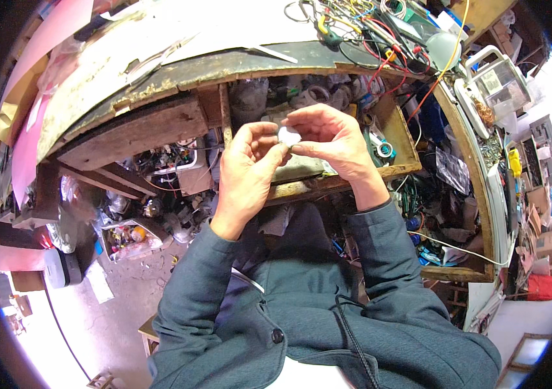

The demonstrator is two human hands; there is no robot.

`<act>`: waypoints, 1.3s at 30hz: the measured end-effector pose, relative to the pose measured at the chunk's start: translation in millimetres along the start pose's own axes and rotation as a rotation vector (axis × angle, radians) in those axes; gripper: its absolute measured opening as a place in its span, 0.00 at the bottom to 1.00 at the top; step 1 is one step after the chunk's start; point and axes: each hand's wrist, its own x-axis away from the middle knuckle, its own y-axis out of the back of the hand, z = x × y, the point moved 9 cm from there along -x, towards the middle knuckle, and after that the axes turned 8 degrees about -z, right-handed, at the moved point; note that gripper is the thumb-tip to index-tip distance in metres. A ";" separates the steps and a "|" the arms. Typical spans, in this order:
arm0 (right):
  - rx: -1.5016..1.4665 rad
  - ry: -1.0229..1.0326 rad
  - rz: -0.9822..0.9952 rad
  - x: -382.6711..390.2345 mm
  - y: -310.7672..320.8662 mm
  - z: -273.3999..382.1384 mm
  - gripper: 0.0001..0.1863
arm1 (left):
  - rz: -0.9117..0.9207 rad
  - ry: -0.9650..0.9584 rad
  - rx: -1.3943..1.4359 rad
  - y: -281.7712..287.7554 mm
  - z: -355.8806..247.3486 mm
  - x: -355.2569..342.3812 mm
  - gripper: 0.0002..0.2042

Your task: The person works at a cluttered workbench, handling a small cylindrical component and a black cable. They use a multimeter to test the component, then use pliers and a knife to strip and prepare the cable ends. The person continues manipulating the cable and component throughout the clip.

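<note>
Between my two hands is a small, white, roundish piece [289,135], too small and bright to name more exactly. My left hand [248,170] is closed, its thumb and fingers pinching at the piece's near left side. My right hand [335,141] holds the other side, with thumb below and curled fingers above. Both hands are raised over an open wooden drawer [400,133] packed with clutter. Inside it, near my right hand, lies a roll of tape with a teal core [385,150].
The worktop edge [185,76] runs across behind my hands. Tangled wires and test leads [379,39] are heaped at its far right. A bin of small parts [132,238] sits on the floor at left. More cluttered drawers [480,240] are at right, beside a clear plastic container [501,81].
</note>
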 end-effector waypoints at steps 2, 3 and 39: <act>-0.005 -0.003 0.003 -0.4 0.4 -0.8 0.24 | 0.000 0.010 -0.003 -1.1 0.3 0.1 0.14; -0.007 -0.005 0.004 -0.5 0.4 -1.1 0.24 | -0.002 0.012 -0.006 -0.6 0.5 0.1 0.14; 0.017 -0.011 0.044 0.4 -3.5 -3.0 0.26 | -0.017 -0.016 -0.032 1.2 -0.7 1.2 0.12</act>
